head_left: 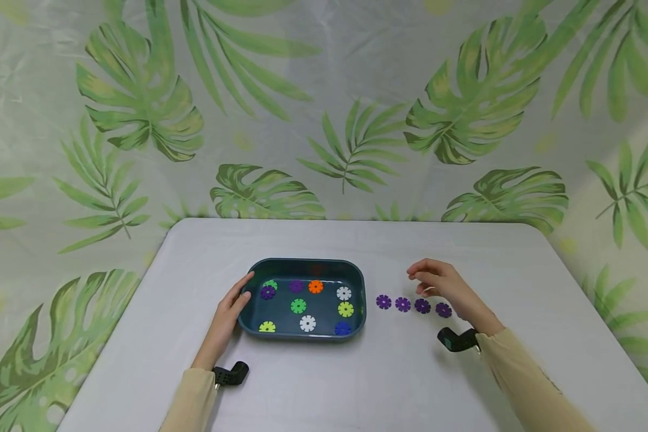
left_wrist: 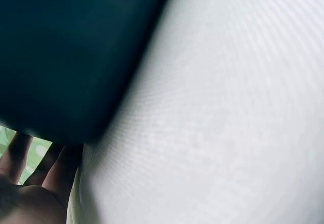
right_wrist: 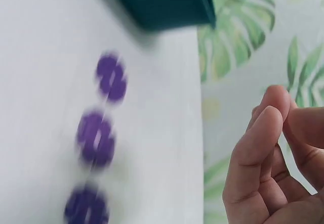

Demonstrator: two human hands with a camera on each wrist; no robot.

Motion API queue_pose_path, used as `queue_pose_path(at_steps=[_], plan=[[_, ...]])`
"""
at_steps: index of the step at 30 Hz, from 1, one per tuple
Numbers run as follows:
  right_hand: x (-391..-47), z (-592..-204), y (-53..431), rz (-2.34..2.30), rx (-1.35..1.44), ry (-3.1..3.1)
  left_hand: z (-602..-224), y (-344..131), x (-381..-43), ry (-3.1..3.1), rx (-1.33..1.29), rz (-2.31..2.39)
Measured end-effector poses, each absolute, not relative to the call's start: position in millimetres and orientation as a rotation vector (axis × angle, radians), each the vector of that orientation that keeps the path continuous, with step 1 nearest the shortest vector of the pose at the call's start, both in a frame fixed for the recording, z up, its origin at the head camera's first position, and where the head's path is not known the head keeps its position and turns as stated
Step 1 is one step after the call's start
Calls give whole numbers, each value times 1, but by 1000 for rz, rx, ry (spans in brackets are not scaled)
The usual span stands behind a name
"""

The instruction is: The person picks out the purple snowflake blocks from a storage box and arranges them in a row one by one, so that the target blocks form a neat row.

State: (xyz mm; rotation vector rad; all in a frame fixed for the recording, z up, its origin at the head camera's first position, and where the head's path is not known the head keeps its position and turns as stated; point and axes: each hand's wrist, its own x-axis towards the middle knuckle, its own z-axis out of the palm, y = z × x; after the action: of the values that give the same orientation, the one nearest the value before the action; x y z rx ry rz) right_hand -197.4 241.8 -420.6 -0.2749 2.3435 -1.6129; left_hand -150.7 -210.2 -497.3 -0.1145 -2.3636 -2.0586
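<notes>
My left hand rests at the left end of a dark teal tray, fingertips and thumb touching its rim. In the left wrist view, its fingers lie fairly straight against the tray's outer wall. The right hand hovers above the right part of a row of purple notched discs. Its fingers are loosely bent, thumb near the fingertips, and I see nothing held between them. The wrist partly hides the row's right end. In the right wrist view, several purple discs look blurred.
Inside the tray lie several notched discs: an orange disc, a green disc, white discs, yellow-green discs, a blue disc and purple discs. The white table meets a leaf-patterned cloth behind.
</notes>
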Motion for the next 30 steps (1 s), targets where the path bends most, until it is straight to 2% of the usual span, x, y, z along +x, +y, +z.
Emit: queue_pose_path(at_steps=[9,17,23,30], plan=[[-224,-409,143,-1674,-382,2088,-499,-211,-152,-2359,-135,-2043],[-239,-420,71,-1561,-415,1964,-497,-210,-153,-2367,-146,-2040],[-245,-435,39,-1426,-405,1980,-481,-206,-146,-2370,-142,-2063],[-246,-446,23,-1301,-422,2016,-467,-202,-139,-2399,-135,-2043]])
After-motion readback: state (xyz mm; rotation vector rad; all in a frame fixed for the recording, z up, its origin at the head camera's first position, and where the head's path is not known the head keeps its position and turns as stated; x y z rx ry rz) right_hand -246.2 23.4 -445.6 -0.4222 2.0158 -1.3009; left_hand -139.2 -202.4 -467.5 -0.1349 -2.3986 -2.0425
